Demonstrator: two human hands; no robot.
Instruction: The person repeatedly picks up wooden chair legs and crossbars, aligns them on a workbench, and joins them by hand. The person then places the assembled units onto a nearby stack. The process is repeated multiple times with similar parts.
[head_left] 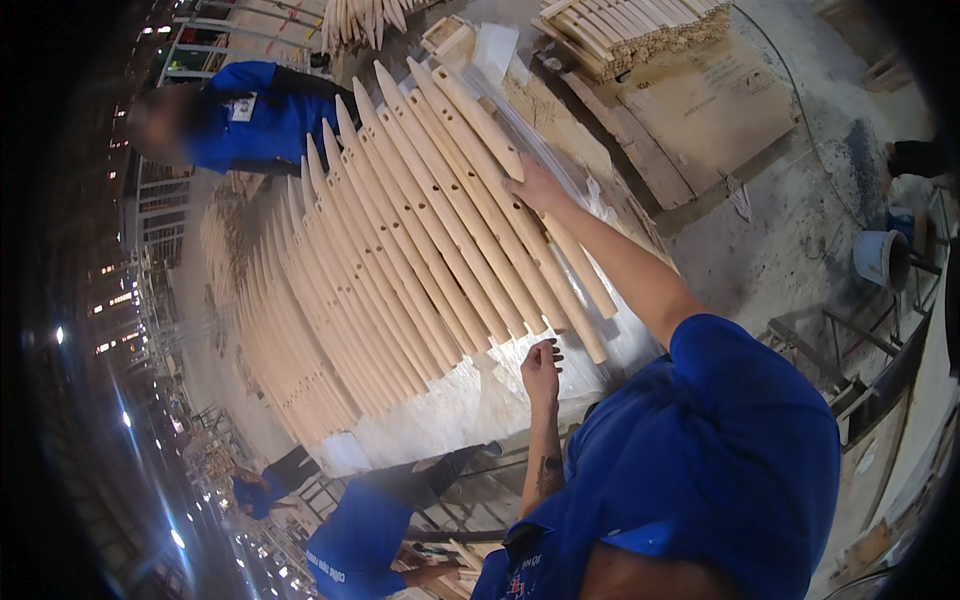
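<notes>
A long row of pale round wooden stakes [440,228] with tapered tips and drilled holes lies side by side on a work surface covered in clear plastic [470,390]. My right hand [540,188] reaches far across and is closed around the rightmost wooden stake [575,255], around the middle of its length. That stake lies slightly apart from the row at its near end. My left hand [541,372] is close to the blunt near ends of the stakes, its fingers loosely bent and apart. I see nothing held in it.
A co-worker in a blue shirt [235,115] stands beyond the tips at upper left. Another blue-shirted person [365,535] bends over at lower left. Stacked wooden sticks [660,45] sit by flattened cardboard [715,115] at upper right. A pale bucket [881,258] stands at far right.
</notes>
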